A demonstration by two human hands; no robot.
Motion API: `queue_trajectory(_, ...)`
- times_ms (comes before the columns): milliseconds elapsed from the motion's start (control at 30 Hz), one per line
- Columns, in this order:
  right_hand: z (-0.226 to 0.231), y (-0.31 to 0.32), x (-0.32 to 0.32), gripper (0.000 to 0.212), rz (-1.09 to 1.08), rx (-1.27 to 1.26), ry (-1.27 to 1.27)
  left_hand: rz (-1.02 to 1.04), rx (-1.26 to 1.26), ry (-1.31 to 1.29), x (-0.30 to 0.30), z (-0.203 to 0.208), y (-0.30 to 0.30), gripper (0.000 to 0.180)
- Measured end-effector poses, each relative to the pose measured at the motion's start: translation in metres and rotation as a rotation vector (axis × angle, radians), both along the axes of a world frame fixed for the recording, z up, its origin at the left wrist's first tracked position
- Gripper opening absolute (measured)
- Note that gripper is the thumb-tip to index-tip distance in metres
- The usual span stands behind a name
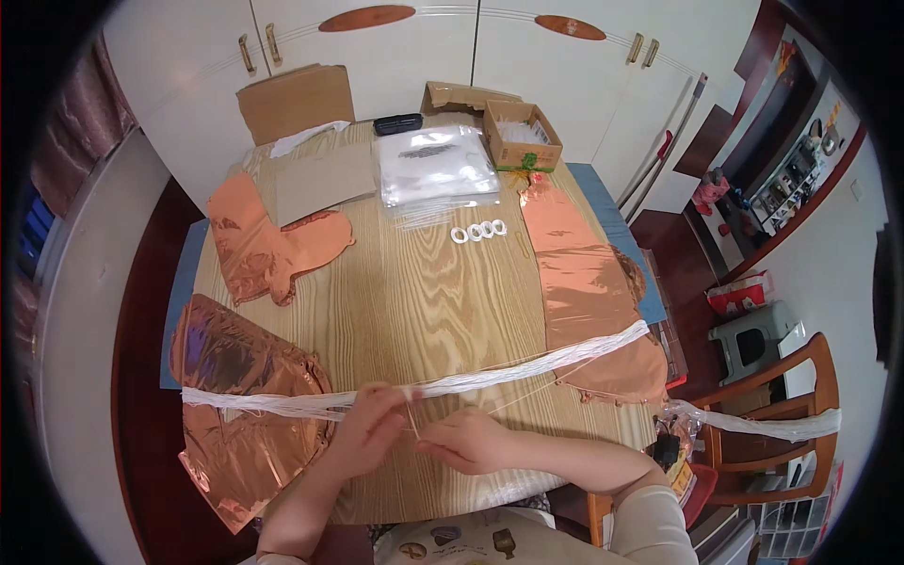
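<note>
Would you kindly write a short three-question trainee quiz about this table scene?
1. True or false: both hands pinch the white string bundle.
2. How many small white rings lie mid-table?
3. The rose-gold foil sheets are: A) stacked in the cardboard box, B) spread flat on the wooden table, C) on the chair.

Key: 1 true; 2 four; 3 B.

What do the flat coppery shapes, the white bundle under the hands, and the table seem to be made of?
Coppery shapes: likely metallic foil film, shiny and crinkled, mirror-like glints.
White bundle: seems a skein of thin string or fibre; separate strands show, matte white. Left hand and right hand pinch strands of it.
Table: wood or wood-look laminate, bold grain, slight sheen.
</note>
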State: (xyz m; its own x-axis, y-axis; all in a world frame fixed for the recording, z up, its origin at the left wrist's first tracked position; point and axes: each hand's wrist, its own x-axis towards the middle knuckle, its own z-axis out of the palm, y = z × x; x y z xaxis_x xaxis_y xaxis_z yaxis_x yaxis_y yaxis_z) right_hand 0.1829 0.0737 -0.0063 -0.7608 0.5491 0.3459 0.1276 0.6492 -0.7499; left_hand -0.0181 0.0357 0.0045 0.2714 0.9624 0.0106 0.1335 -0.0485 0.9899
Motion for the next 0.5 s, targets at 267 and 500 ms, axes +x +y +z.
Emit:
queue_trajectory(267,0.000,0.001,-0.001,0.006,-0.020,-0.125,-0.020,0.079,0.177,0.149,0.007,-0.001,0.004,0.023)
queue_trajectory(500,-0.002,0.004,0.002,0.008,0.004,-0.078,-0.144,0.001,0.031,-0.152,0.003,-0.009,-0.003,0.017)
